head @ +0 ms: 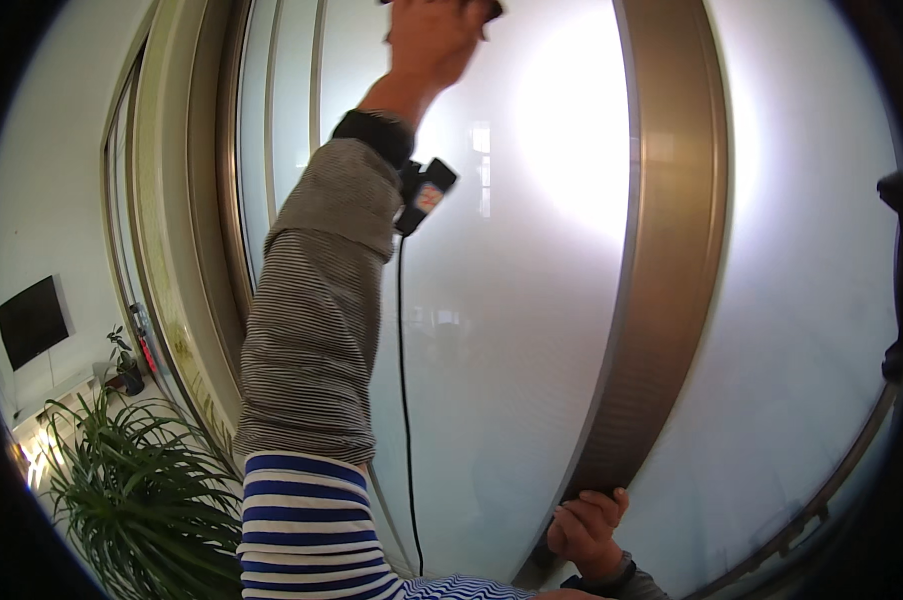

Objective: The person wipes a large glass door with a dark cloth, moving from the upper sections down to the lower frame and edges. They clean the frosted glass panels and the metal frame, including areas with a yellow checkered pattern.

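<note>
My left hand (435, 37) is raised at the top edge of the view, closed around a dark object (492, 9) that shows only at its ends, in front of a frosted glass door panel (496, 337). A black device (427, 196) with a cable (405, 375) sits by my left wrist. At the lower right, my right hand (588, 529) has its fingers curled against the lower part of the brown metal door frame (673, 225). Whether it grips the frame or something small cannot be seen.
A leafy green plant (140, 499) stands at the lower left, near the door jamb (170, 262). Beyond are a wall-mounted screen (33, 322) and a small potted plant (129, 371). Another frosted panel (781, 300) lies to the right, with dark fittings (892, 191) at its far edge.
</note>
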Action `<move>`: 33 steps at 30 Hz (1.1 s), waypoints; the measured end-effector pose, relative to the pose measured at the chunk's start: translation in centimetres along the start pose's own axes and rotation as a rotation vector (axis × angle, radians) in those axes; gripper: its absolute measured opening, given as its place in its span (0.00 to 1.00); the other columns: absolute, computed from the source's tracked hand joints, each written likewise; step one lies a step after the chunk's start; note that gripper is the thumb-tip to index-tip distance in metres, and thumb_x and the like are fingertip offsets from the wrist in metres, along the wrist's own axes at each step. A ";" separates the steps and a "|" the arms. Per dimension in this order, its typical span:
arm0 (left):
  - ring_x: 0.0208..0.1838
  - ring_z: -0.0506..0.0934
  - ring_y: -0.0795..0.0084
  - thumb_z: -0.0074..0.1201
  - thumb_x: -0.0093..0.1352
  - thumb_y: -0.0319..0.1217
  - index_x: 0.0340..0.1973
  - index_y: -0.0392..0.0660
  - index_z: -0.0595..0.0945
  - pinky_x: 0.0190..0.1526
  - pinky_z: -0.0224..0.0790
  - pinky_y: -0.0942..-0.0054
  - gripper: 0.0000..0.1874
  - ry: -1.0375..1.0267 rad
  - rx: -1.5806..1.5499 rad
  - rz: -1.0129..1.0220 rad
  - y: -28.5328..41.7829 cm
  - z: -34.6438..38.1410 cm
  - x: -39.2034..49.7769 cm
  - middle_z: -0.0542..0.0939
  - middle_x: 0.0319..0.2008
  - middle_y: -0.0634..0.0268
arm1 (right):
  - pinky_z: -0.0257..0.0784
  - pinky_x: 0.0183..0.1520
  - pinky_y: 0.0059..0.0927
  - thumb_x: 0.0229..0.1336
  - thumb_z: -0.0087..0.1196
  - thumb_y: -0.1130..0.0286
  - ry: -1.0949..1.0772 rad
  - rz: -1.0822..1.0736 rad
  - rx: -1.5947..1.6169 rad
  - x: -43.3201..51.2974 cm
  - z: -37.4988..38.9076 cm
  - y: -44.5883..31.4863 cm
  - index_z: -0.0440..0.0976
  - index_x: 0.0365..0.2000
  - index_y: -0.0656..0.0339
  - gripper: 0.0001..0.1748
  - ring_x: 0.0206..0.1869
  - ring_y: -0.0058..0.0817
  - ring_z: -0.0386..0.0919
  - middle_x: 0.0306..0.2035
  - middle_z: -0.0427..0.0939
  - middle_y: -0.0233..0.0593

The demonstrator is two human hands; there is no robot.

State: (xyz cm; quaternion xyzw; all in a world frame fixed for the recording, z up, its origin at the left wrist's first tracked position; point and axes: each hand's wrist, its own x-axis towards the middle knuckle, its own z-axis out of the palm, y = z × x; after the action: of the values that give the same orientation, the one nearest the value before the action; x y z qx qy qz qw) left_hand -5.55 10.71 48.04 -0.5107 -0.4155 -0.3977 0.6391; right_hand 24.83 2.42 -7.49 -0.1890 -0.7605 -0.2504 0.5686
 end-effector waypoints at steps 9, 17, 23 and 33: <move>0.78 0.52 0.35 0.42 0.79 0.48 0.72 0.50 0.68 0.77 0.47 0.37 0.29 0.104 -0.108 0.354 8.7 -2.4 2.8 0.58 0.77 0.49 | 0.49 0.76 0.55 0.55 0.53 0.72 0.011 -0.036 0.036 0.4 -0.2 0.5 0.76 0.31 0.49 0.04 0.49 0.32 0.74 0.33 0.78 0.28; 0.80 0.51 0.39 0.44 0.79 0.46 0.73 0.39 0.62 0.77 0.47 0.41 0.33 0.083 -0.089 0.003 -0.8 -2.7 -1.4 0.58 0.77 0.49 | 0.47 0.77 0.61 0.55 0.50 0.75 -0.013 -0.022 -0.050 -0.4 0.0 0.2 0.74 0.33 0.50 0.07 0.50 0.35 0.73 0.35 0.77 0.29; 0.79 0.52 0.36 0.48 0.78 0.41 0.68 0.43 0.68 0.76 0.51 0.40 0.27 -0.078 0.001 -0.235 -15.2 -1.4 -7.8 0.60 0.76 0.47 | 0.47 0.75 0.68 0.57 0.47 0.76 -0.049 -0.019 -0.162 -1.1 0.3 0.1 0.71 0.35 0.51 0.07 0.50 0.39 0.69 0.37 0.73 0.32; 0.78 0.57 0.42 0.33 0.81 0.47 0.63 0.48 0.79 0.76 0.50 0.42 0.26 -0.196 0.372 -0.217 -33.9 -2.8 -20.7 0.64 0.75 0.55 | 0.47 0.73 0.74 0.61 0.44 0.76 -0.082 -0.001 -0.289 -1.1 0.3 -0.8 0.69 0.40 0.55 0.07 0.51 0.43 0.68 0.39 0.68 0.40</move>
State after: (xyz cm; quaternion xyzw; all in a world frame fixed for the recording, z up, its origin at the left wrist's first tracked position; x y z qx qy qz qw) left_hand -43.80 4.22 39.15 -0.3727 -0.5941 -0.3290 0.6324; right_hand 24.40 1.95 -8.77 -0.2784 -0.7394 -0.3496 0.5036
